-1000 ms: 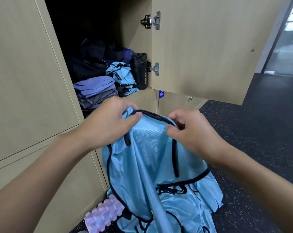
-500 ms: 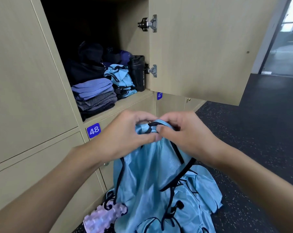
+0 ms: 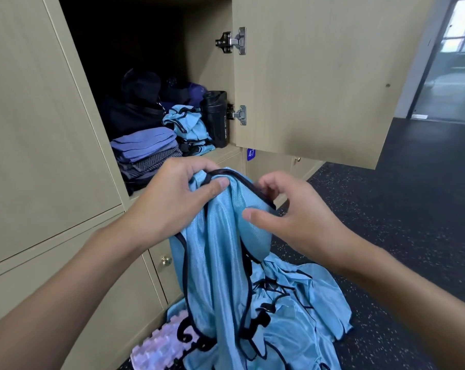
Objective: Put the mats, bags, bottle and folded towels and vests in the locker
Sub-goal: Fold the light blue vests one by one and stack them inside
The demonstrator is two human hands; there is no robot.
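- Left hand [image 3: 172, 198]: fingers and thumb curled round the dark-trimmed top edge of a light-blue vest [image 3: 218, 249], with the thumb pressing the fabric from the front.
- Right hand [image 3: 292, 217]: fingers curled at the same trim further along and the thumb lying straight across the fabric. I cannot tell whether it actually has hold.
- The vest hangs unfolded from the hands in front of the open locker [image 3: 207, 49], below its shelf. Its lower end trails into a heap of vests [image 3: 292, 303] on the floor [image 3: 386, 236], beside a foam roller [image 3: 159, 345].
- Inside the locker: folded towels [image 3: 146, 148] at front left, folded vests [image 3: 188, 126] beside them, a black bottle [image 3: 216, 116] against the right wall, and dark bags [image 3: 135, 113] behind.
- Handling, as a judgement: the vest looks light, limp and slick. It probably will not hold a fold unaided and will slide if pinched on plain cloth.
- Best hold: the bound trim at the shoulders, one hand on each, so the body hangs flat for folding.
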